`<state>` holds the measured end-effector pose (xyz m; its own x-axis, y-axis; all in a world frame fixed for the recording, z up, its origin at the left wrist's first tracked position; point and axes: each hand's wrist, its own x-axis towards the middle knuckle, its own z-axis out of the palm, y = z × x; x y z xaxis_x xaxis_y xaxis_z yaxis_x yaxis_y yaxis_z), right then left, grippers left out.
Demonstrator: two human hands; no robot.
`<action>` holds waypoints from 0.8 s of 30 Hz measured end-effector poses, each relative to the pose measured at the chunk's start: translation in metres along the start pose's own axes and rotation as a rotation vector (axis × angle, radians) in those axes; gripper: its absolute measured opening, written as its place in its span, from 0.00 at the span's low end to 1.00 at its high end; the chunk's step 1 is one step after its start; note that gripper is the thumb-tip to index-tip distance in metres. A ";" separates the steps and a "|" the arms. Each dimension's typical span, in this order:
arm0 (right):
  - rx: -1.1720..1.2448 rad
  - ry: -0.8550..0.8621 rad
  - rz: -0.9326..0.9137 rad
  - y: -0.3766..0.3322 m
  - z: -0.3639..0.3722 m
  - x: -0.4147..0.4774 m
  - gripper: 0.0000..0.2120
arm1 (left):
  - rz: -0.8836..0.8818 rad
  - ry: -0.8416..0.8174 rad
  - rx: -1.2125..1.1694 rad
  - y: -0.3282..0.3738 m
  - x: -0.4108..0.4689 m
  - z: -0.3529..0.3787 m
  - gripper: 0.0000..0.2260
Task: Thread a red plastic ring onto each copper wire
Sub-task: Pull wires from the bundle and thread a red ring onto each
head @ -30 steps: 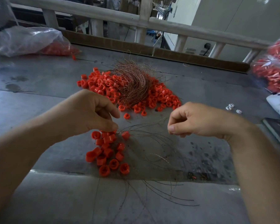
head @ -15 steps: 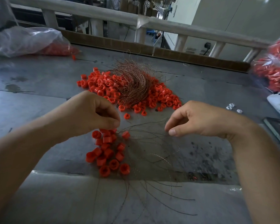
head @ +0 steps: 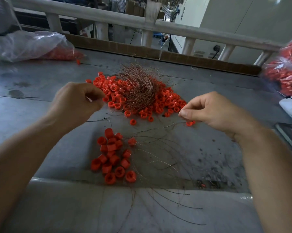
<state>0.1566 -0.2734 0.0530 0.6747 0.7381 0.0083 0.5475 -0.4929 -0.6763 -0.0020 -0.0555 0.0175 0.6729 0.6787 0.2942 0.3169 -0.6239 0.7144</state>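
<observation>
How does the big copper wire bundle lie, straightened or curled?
Curled: the copper wire bundle bends into a nest-like swirl on the pile of red rings.

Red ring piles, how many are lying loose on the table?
2. The larger pile lies around the copper wire bundle, farther off; the smaller pile lies nearer the camera. A few strays sit apart, and the bundle may hide some.

Both bare forearms reached forward from the lower corners, the hands apart. The left hand (head: pixel 78 103) showed its back, fingers curled, thumb closed against the fingertips. The right hand (head: pixel 214 111) lay knuckles up, thumb tip pressed to forefinger in a pinch, remaining fingers curled under. Anything pinched was too fine to resolve.
</observation>
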 end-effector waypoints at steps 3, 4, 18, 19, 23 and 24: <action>0.047 0.080 0.010 0.002 0.000 0.003 0.04 | 0.070 0.029 0.136 -0.006 0.006 0.009 0.11; 0.062 0.096 0.010 0.004 0.000 0.004 0.04 | 0.095 0.014 0.159 -0.007 0.008 0.013 0.12; 0.045 0.184 -0.006 0.004 0.007 0.007 0.06 | 0.186 -0.077 0.272 -0.019 0.016 0.026 0.05; 0.031 0.181 -0.005 0.004 0.008 0.006 0.06 | 0.174 -0.052 0.242 -0.018 0.016 0.024 0.04; -0.072 0.187 -0.005 0.001 0.014 0.005 0.06 | 0.039 0.074 -0.173 -0.005 0.008 0.009 0.06; -0.092 0.186 -0.006 0.000 0.015 0.005 0.05 | 0.032 0.053 -0.356 0.002 0.002 0.007 0.08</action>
<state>0.1529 -0.2628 0.0415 0.7465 0.6474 0.1538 0.5888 -0.5350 -0.6059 0.0045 -0.0577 0.0153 0.6404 0.6856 0.3461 0.0372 -0.4777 0.8777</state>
